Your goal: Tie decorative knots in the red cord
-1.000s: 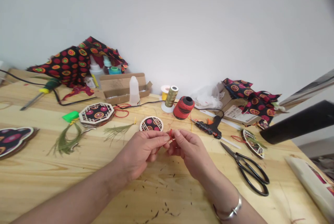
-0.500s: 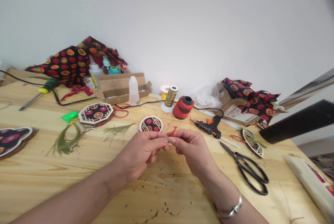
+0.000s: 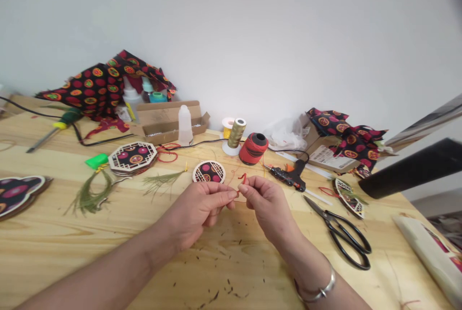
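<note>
A short length of red cord is pinched between my two hands over the middle of the table. My left hand holds one part between thumb and forefinger. My right hand grips it close by, and a bent end sticks up above the fingertips. Just beyond my left hand lies a round wooden-framed ornament with dark patterned fabric in it. Behind my right hand stands a spool of red cord. A thin red strand trails on the wood near the fingers.
Black-handled scissors and a glue gun lie to the right. Left are an octagonal ornament, green tassel threads and a screwdriver. Behind stand a gold thread spool, a plastic bottle and a cardboard box.
My right hand has moved slightly right and up, so the fingertips are a little apart. The cord's upper end has shifted right with it. My left hand stays nearly in place.
</note>
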{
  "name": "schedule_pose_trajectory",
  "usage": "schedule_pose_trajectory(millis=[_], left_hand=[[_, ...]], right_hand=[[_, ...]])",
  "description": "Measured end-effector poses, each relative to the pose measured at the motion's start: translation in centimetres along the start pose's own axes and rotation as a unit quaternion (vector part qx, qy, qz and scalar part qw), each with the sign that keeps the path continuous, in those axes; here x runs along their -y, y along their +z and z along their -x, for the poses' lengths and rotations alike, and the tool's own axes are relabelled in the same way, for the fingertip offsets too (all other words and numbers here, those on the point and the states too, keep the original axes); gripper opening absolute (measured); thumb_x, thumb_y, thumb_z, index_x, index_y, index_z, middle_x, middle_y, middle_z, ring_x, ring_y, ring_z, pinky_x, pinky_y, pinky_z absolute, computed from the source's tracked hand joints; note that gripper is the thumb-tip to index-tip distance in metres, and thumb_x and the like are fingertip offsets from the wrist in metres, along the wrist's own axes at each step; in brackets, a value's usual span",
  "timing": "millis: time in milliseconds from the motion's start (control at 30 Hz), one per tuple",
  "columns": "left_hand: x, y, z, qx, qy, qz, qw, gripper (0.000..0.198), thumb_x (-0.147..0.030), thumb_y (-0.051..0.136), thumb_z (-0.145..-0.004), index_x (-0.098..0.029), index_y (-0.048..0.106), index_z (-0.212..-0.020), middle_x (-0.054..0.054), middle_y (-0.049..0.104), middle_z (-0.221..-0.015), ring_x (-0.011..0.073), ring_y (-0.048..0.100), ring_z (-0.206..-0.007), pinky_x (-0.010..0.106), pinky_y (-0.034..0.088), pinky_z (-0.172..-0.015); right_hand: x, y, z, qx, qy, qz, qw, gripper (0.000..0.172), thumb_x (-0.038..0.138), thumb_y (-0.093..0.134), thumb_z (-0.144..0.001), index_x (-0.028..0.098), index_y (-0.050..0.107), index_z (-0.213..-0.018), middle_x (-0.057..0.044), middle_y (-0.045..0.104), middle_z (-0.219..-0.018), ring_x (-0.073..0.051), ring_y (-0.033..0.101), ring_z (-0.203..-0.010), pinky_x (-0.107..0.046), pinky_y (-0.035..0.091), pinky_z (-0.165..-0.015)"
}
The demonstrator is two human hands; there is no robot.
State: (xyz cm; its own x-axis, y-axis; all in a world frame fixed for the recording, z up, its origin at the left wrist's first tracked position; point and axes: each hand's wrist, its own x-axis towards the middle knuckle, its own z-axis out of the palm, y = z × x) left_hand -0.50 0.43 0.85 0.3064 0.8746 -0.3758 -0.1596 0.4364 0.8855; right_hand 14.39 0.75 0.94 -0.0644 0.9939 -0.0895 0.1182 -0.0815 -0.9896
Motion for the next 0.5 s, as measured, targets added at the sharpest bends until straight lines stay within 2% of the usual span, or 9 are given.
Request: schedule_pose_trajectory(millis=[167, 333, 500], left_hand=[[-0.11, 0.08, 0.00, -0.008, 0.014, -0.037, 0.999, 0.019, -0.033, 0.065, -0.070, -0.014, 0.067, -0.072, 0.001, 0.062, -0.067, 0.0016, 0.025, -0.038, 0.021, 0.011, -0.038], [-0.04, 0.07, 0.08, -0.034, 0.049, -0.084, 0.995, 0.023, -0.038, 0.062, -0.072, -0.015, 0.068, -0.077, 0.003, 0.063, -0.074, 0.0029, 0.025, -0.041, 0.021, 0.013, -0.039], [-0.09, 0.00, 0.16, -0.045, 0.081, -0.073, 0.993, 0.020, -0.036, 0.063, -0.072, -0.018, 0.069, -0.076, 0.001, 0.061, -0.077, 0.0046, 0.030, -0.046, 0.019, 0.020, -0.041]], right_hand=[[0.07, -0.19, -0.09, -0.015, -0.019, 0.048, 0.999, 0.018, 0.028, 0.057, -0.074, 0.017, 0.052, -0.061, 0.006, 0.041, -0.052, -0.009, 0.034, -0.049, -0.022, 0.029, -0.049], [-0.04, -0.24, -0.08, -0.030, -0.046, 0.085, 0.995, 0.018, 0.027, 0.055, -0.076, 0.018, 0.052, -0.061, 0.004, 0.045, -0.055, -0.010, 0.037, -0.052, -0.023, 0.031, -0.051], [0.01, -0.34, 0.00, -0.056, -0.092, 0.141, 0.984, 0.016, 0.021, 0.053, -0.077, 0.018, 0.054, -0.061, 0.002, 0.051, -0.057, -0.012, 0.043, -0.055, -0.024, 0.034, -0.055]])
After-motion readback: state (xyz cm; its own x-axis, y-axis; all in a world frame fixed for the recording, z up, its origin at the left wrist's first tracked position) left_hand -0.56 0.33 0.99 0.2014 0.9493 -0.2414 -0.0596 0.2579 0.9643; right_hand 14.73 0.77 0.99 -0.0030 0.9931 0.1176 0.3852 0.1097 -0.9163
